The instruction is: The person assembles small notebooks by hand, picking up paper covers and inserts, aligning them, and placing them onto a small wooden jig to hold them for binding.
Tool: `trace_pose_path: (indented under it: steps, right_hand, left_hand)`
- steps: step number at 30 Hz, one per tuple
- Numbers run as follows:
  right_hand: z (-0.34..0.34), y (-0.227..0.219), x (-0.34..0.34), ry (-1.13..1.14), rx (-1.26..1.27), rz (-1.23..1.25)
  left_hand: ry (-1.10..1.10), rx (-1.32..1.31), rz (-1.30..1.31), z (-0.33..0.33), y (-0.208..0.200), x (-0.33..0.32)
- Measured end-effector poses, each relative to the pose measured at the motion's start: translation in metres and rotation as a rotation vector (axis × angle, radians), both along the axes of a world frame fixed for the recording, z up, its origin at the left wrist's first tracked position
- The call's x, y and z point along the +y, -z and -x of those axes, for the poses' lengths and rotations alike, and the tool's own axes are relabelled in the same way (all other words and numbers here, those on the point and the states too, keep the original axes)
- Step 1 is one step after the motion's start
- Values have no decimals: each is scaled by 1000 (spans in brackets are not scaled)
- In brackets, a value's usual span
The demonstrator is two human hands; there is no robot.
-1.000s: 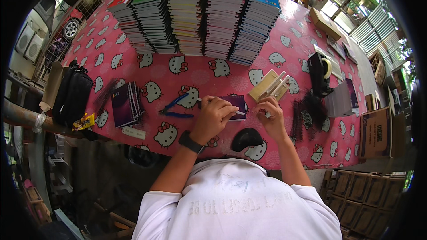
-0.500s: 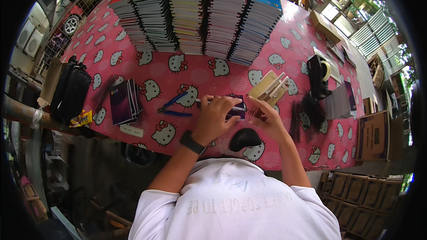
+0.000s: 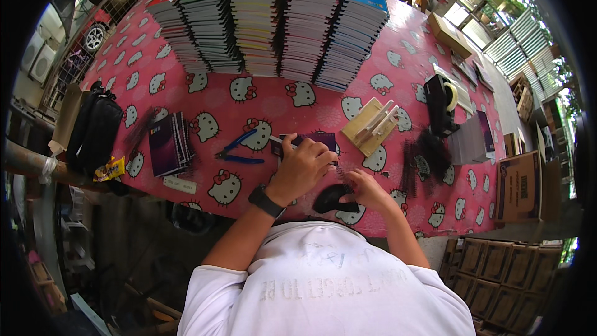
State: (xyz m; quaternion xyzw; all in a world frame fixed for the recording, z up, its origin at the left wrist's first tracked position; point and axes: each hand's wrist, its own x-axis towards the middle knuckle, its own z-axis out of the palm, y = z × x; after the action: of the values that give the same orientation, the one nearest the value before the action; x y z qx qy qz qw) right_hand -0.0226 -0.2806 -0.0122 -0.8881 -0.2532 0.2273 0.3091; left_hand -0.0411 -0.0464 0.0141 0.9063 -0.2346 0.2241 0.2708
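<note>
A small dark purple notebook (image 3: 320,142) lies in the middle of the pink table, partly covered by my left hand (image 3: 305,165). The fingers of that hand are bent around its near side and hold it. Closer to me, my right hand (image 3: 371,191) has its fingers apart, with the thumb at a black rounded object (image 3: 333,199). Something thin and dark, perhaps a binding coil, shows faintly between the two hands. Blue-handled cutting pliers (image 3: 239,149) lie to the left with their handles spread. To the right rests a light wooden jig (image 3: 371,127).
Tall stacks of spiral notebooks (image 3: 258,31) line the far side. Several purple notebooks (image 3: 169,146) lie at left near a black bag (image 3: 96,124). At right are black coils (image 3: 420,165), a tape dispenser (image 3: 438,106), a pale stack of sheets (image 3: 467,142) and a cardboard box (image 3: 521,186).
My right hand has moved down toward the black rounded object, away from the notebook. My left hand has shifted slightly nearer to me, and more of the notebook shows behind it.
</note>
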Motion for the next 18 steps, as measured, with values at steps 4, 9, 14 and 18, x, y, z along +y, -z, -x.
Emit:
trace_pose_path:
  steps: [4, 9, 14, 18]
  right_hand:
    - [-2, -10, -21, 144, 61, -217]
    - [3, -9, -35, 474, -369, -321]
    - [14, 8, -50, 285, -702, -166]
    - [14, 31, -63, 283, -447, -119]
  left_hand:
    - [-3, 8, 22, 1, -3, 0]
    - [28, 65, 56, -1, -1, 5]
    - [40, 18, 77, 0, -6, 3]
    - [39, 15, 0, 0, -4, 5]
